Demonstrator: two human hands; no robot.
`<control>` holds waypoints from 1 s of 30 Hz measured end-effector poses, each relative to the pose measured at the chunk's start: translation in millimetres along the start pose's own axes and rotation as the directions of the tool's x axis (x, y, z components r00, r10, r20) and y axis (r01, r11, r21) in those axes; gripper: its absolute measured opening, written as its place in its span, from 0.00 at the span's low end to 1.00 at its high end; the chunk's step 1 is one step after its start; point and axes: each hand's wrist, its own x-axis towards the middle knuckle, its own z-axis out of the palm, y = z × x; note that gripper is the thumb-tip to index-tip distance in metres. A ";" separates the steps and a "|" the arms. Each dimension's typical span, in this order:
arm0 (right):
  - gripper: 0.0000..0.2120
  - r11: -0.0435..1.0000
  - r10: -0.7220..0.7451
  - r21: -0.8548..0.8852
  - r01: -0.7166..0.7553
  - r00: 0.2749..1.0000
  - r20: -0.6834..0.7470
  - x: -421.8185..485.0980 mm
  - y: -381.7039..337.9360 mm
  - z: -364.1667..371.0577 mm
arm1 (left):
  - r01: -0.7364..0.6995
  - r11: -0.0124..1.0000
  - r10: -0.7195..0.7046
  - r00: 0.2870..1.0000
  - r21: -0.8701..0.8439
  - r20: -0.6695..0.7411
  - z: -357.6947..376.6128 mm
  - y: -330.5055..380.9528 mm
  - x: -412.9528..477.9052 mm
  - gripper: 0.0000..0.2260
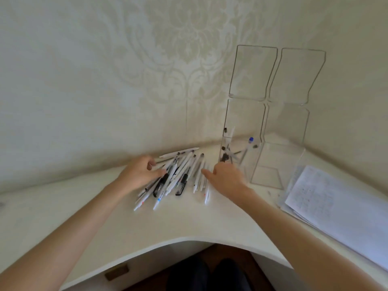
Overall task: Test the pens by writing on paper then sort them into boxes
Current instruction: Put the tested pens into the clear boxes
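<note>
A pile of several pens (178, 177), mostly white with a few black ones, lies on the white desk (168, 223) near the wall. My left hand (140, 172) rests on the pile's left side, fingers loosely bent, thumb touching a black pen. My right hand (225, 178) is at the pile's right side, its index finger stretched out onto the white pens. Neither hand visibly grips a pen. Behind my right hand stand two tall clear boxes: the left box (241, 122) holds a few pens, the right box (289, 131) looks empty.
A stack of paper sheets (327, 204) with scribbles lies on the desk at the right. The desk's front edge curves inward toward me. A patterned wall closes the back and right sides. Dark floor shows below the desk.
</note>
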 end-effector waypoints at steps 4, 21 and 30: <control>0.30 0.996 0.092 -0.002 -0.092 0.995 -0.036 -0.1 -16.1 18.6 | 0.033 0.998 -0.032 0.999 0.049 -0.020 10.1 -1.9 -5.4 0.17; 0.13 0.457 0.117 0.808 -0.373 0.925 0.361 28.4 -26.3 24.8 | 0.073 0.996 -0.071 0.996 -0.042 0.047 17.7 2.9 4.6 0.24; 0.08 0.353 -0.006 0.883 -0.309 0.943 0.332 20.1 -23.2 20.0 | 0.043 0.998 -0.043 0.999 -0.051 -0.007 9.7 10.0 8.5 0.20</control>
